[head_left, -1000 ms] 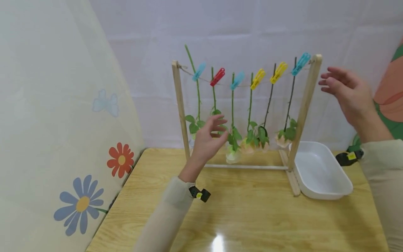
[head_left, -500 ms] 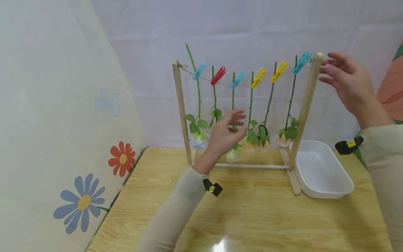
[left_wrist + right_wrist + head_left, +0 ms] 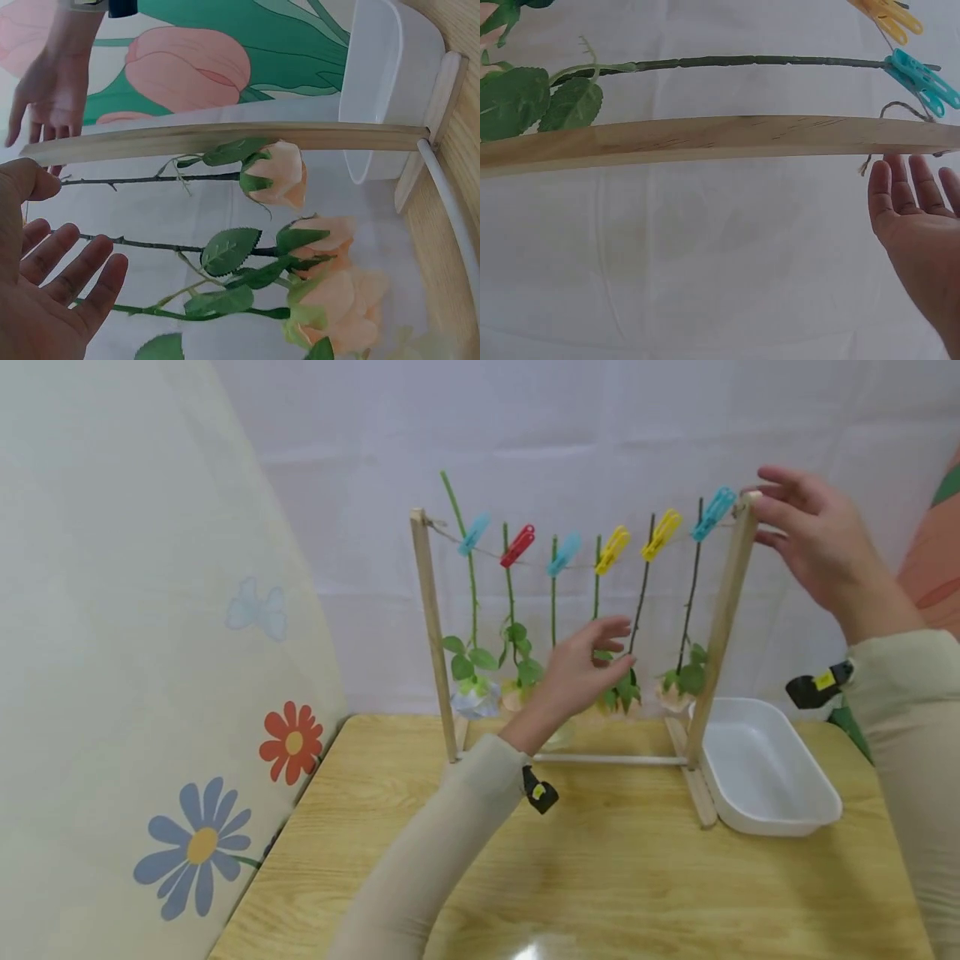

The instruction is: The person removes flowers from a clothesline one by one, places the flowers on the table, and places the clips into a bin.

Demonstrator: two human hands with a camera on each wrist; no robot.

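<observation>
Several roses hang heads down from a twine on a wooden rack, each stem pinned by a clothespin, such as the red clothespin (image 3: pixel 518 545) and the teal clothespin (image 3: pixel 714 514). At the rack's right post (image 3: pixel 723 618), my right hand (image 3: pixel 828 547) is up by the top end, its fingertips at the wood with fingers fairly straight in the right wrist view. My left hand (image 3: pixel 577 677) holds nothing, fingers spread, in front of the middle roses and hiding some of their heads. In the left wrist view the peach rose (image 3: pixel 277 176) hangs nearest the post.
A white plastic basin (image 3: pixel 772 777) stands right of the rack on the wooden table (image 3: pixel 600 877). Low down, a white crossbar (image 3: pixel 611 759) joins the rack's posts. Behind hangs a white cloth (image 3: pixel 637 410); a flower-printed panel (image 3: pixel 225 610) borders the left.
My left hand has moved right along the roses, from the second stem towards the fifth. The right hand has come up and left from beside the post to its top.
</observation>
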